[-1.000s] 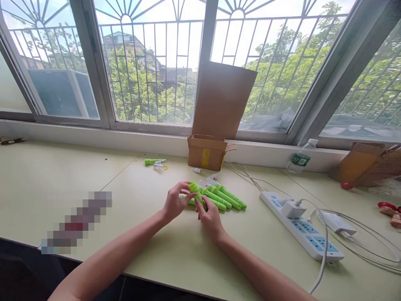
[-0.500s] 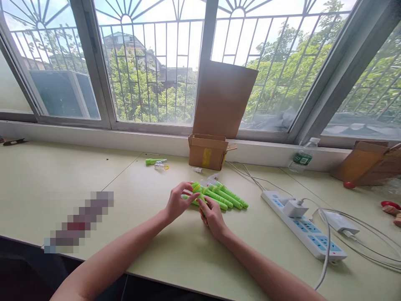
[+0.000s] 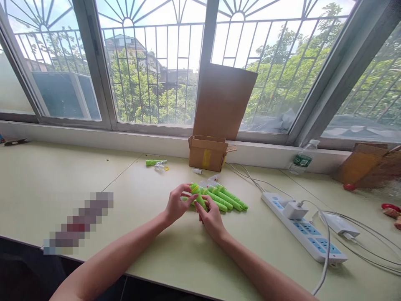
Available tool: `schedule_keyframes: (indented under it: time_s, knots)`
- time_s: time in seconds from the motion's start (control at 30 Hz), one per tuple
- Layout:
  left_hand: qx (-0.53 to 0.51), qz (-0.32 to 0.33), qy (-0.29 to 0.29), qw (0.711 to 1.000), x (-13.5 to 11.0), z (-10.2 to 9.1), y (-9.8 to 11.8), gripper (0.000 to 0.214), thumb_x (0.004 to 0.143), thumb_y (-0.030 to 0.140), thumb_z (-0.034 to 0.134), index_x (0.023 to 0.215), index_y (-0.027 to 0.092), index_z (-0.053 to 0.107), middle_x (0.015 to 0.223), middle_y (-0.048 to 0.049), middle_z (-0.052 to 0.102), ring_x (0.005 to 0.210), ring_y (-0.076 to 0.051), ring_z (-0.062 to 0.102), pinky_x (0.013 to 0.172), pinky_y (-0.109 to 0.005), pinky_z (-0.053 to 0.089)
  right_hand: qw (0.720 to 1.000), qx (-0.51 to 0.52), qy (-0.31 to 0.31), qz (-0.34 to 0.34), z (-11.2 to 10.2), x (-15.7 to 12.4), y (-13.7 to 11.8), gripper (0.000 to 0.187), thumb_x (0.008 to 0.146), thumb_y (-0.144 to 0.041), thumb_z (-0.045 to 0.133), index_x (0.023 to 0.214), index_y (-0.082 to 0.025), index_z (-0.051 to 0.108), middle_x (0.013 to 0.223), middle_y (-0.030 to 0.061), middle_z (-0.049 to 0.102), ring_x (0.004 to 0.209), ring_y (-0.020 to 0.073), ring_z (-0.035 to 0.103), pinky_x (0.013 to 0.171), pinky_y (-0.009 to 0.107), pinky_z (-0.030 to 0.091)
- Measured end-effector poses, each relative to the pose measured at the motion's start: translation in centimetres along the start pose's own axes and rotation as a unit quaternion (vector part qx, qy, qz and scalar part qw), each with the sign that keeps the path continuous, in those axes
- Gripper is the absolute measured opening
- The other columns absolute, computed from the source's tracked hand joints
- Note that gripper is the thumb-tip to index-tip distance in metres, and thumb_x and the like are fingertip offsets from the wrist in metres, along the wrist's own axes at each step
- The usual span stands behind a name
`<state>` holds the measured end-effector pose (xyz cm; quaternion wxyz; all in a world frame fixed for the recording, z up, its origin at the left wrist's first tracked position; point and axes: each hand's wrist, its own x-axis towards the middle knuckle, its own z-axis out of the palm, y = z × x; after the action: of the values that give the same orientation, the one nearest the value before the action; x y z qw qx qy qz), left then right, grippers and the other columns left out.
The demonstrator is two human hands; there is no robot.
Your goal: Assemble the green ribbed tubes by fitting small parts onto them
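Several bright green tube-shaped pieces (image 3: 227,197) lie side by side in a row on the pale green table (image 3: 125,196). My left hand (image 3: 175,205) and my right hand (image 3: 211,217) meet at the row's left end. Together they grip one green piece (image 3: 198,195) with a ribbed top, tilted up off the table. My left fingers pinch its upper end and my right fingers hold it lower down. Small clear caps (image 3: 210,180) lie just behind the row.
A small open cardboard box (image 3: 207,153) stands behind the row, a cardboard sheet (image 3: 223,100) leaning on the window. One loose green piece (image 3: 154,162) lies at the back left. A white power strip (image 3: 302,229) with cables lies to the right, near a water bottle (image 3: 302,159).
Both hands stayed at the row's left end and shifted their grip on the ribbed green piece, which now stands a little more upright. The view drifted slightly.
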<state>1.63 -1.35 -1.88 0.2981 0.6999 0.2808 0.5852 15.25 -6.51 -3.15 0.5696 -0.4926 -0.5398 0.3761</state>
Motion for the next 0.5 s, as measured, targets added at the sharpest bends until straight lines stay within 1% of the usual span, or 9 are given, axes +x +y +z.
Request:
schedule_keyframes:
  time_s: [0.07, 0.13, 0.3, 0.4, 0.5]
  knots:
    - [0.007, 0.008, 0.002, 1.000, -0.05, 0.06, 0.16, 0.024, 0.079, 0.038, 0.069, 0.084, 0.017, 0.058, 0.106, -0.0088, 0.067, 0.080, -0.018, 0.070, 0.070, -0.037, 0.064, 1.000, -0.006, 0.008, -0.019, -0.04, -0.03, -0.12, 0.040, 0.076, -0.056, 0.066, 0.090, -0.019, 0.058, 0.062, -0.0012, 0.055, 0.044, 0.0110, 0.042, 0.038, 0.024, 0.035]
    - [0.010, 0.016, -0.002, 1.000, -0.05, 0.10, 0.31, 0.024, 0.080, 0.038, 0.068, 0.085, 0.017, 0.059, 0.105, -0.0092, 0.067, 0.083, -0.019, 0.070, 0.069, -0.036, 0.064, 1.000, 0.001, 0.006, -0.025, -0.11, -0.08, -0.25, 0.038, 0.077, -0.055, 0.065, 0.087, -0.019, 0.058, 0.059, -0.0021, 0.052, 0.042, 0.0102, 0.039, 0.037, 0.024, 0.032]
    - [0.013, 0.034, -0.013, 0.999, 0.06, 0.02, 0.40, 0.022, 0.080, 0.036, 0.068, 0.086, 0.016, 0.059, 0.104, -0.0088, 0.067, 0.086, -0.019, 0.069, 0.069, -0.034, 0.064, 0.999, 0.043, -0.021, 0.009, -0.24, -0.15, -0.48, 0.036, 0.077, -0.053, 0.065, 0.086, -0.019, 0.056, 0.049, -0.0062, 0.043, 0.037, 0.0085, 0.031, 0.035, 0.023, 0.021]
    - [0.016, 0.043, -0.020, 0.999, 0.10, -0.04, 0.25, 0.022, 0.081, 0.035, 0.068, 0.087, 0.017, 0.059, 0.106, -0.0089, 0.066, 0.088, -0.019, 0.069, 0.070, -0.033, 0.064, 0.997, 0.063, -0.036, 0.024, -0.31, -0.13, -0.57, 0.035, 0.078, -0.052, 0.065, 0.085, -0.020, 0.053, 0.047, -0.0079, 0.040, 0.036, 0.0074, 0.029, 0.034, 0.022, 0.019]
    - [0.021, 0.047, -0.025, 0.998, 0.10, -0.04, 0.05, 0.023, 0.080, 0.035, 0.069, 0.089, 0.017, 0.058, 0.106, -0.0090, 0.065, 0.090, -0.020, 0.069, 0.070, -0.034, 0.064, 0.996, 0.074, -0.049, 0.033, -0.40, -0.08, -0.51, 0.035, 0.079, -0.052, 0.064, 0.086, -0.020, 0.052, 0.049, -0.0080, 0.042, 0.036, 0.0068, 0.029, 0.033, 0.021, 0.019]
